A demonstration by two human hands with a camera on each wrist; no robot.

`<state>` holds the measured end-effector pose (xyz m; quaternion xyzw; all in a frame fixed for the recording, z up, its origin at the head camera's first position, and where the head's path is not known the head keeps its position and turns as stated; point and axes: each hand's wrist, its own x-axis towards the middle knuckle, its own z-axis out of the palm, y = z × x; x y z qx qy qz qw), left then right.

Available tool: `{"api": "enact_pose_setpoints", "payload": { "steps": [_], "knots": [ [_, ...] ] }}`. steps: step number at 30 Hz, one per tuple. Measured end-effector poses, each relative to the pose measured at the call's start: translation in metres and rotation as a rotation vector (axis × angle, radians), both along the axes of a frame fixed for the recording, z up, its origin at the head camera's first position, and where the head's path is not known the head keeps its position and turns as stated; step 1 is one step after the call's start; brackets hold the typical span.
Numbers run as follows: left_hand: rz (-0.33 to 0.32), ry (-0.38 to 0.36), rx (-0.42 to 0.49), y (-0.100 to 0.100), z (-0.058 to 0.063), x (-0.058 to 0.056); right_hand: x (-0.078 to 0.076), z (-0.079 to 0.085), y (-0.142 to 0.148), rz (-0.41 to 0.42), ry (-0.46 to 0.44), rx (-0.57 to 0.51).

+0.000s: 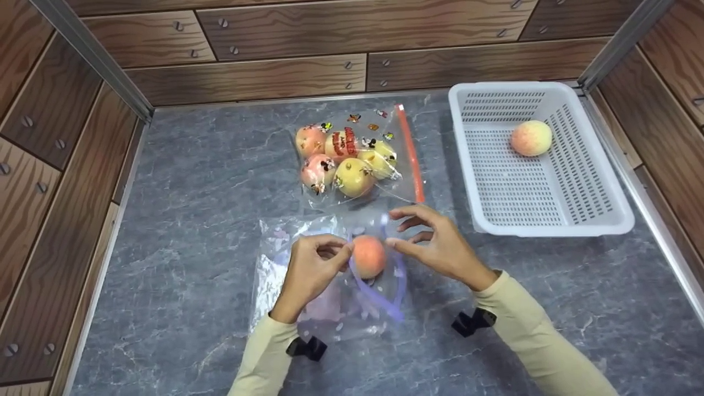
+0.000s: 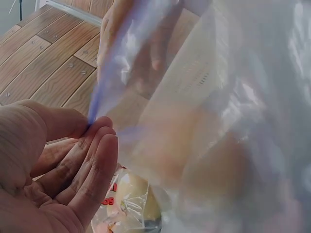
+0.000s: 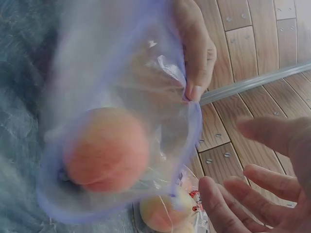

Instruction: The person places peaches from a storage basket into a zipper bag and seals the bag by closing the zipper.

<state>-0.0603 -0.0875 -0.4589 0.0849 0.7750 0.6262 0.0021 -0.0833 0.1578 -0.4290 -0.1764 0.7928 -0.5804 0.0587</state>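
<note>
A clear zip bag with a purple rim (image 1: 379, 300) stands gaping in the middle of the table. My left hand (image 1: 316, 264) pinches its rim between thumb and fingertips, as the left wrist view shows too. At the bag's mouth is a pink-orange peach (image 1: 368, 257), blurred in the right wrist view, where the purple rim (image 3: 194, 121) loops around it. My right hand (image 1: 434, 242) is held just right of the mouth, its fingers (image 3: 262, 189) spread and loosely bent with nothing between them.
Behind lies a clear printed bag with a red zip (image 1: 411, 154), several peaches (image 1: 355, 177) inside. A white plastic basket (image 1: 555, 228) at the right holds one yellow-pink peach (image 1: 531, 138). Wood-patterned walls (image 1: 286, 33) surround the grey table (image 1: 181, 220).
</note>
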Motion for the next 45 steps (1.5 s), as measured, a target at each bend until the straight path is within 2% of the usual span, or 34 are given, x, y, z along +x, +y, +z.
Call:
{"api": "enact_pose_setpoints", "payload": {
  "steps": [4,10,17,21,24,28,31,39,45],
  "knots": [
    [-0.007,0.004,0.019,0.001,0.002,-0.001,-0.002,0.003,0.005,-0.037,0.025,-0.003],
    [0.030,0.029,-0.012,0.000,0.006,-0.002,-0.006,0.009,0.016,-0.069,0.054,0.007],
    [0.051,0.013,0.005,-0.004,0.005,-0.002,-0.018,0.028,0.037,-0.142,0.070,0.020],
    [0.056,0.005,0.016,-0.006,0.004,-0.001,-0.035,0.045,0.058,-0.220,0.105,0.072],
    [0.059,-0.008,0.021,-0.007,0.004,0.001,-0.052,0.056,0.076,-0.299,0.168,0.133],
    [0.057,-0.027,0.015,-0.008,0.003,0.003,-0.072,0.063,0.100,-0.404,0.255,0.241],
    [0.046,-0.040,0.021,-0.008,0.002,0.004,-0.085,0.066,0.115,-0.464,0.273,0.305],
    [0.027,-0.046,0.064,-0.009,0.001,0.004,-0.122,0.066,0.148,-0.569,0.216,0.432],
    [0.025,-0.026,0.055,-0.008,0.002,0.001,-0.148,0.056,0.170,-0.577,0.126,0.567]
  ]
}}
